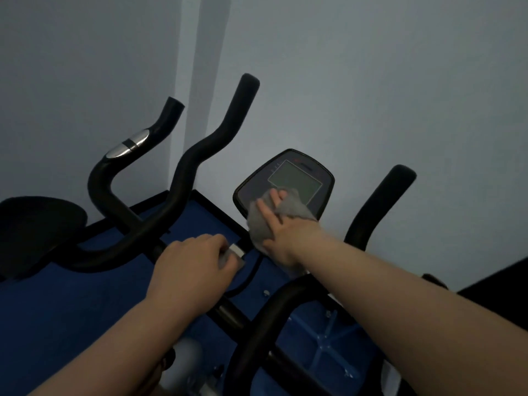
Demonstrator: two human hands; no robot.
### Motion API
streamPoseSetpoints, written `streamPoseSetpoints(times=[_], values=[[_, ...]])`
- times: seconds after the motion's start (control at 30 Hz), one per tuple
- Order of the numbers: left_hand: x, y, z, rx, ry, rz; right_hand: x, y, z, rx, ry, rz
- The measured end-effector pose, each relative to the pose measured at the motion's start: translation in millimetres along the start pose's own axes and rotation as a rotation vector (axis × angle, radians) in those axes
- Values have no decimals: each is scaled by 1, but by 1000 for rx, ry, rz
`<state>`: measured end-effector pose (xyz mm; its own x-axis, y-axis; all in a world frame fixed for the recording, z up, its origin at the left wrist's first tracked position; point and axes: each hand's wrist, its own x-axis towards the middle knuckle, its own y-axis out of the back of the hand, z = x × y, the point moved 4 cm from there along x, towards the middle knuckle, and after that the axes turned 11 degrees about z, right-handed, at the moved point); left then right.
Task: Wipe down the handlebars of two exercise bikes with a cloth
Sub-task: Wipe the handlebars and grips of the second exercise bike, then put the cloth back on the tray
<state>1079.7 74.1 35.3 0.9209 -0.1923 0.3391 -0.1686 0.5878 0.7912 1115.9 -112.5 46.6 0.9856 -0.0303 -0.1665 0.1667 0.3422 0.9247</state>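
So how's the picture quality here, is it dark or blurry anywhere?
Head view: dim and bluish overall, the black handlebar nearly a silhouette; a glint on its chrome band; the right hand and grey cloth on the console look slightly soft; wide-angle bending toward the edges.

A small exercise room or gym corner.
Black handlebars [183, 178] rise left of the grip on the cloth, a bike console [285, 181] sits under it, blue floor mat [57, 304] lies below, and bare pale walls [371, 81] stand behind.
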Motion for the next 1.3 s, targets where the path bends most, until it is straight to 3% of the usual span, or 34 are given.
streamPoseSetpoints(times=[0.13,0.37,0.6,0.77,1.07,1.3], values=[[0,0,-1,-17,5,-15,-12,0,35,63,-210,-89],[3,-1,0,7,25,25,50,21,27,253,-476,302],[-6,10,-3,-172,32,140,15,34,-23,131,-216,365],[-14,20,-10,-387,167,111,-43,56,-17,534,-289,243],[-76,52,61,-685,187,210,-192,46,4,1022,-153,708],[-140,37,167,-676,23,177,-311,-7,62,1137,-255,759]])
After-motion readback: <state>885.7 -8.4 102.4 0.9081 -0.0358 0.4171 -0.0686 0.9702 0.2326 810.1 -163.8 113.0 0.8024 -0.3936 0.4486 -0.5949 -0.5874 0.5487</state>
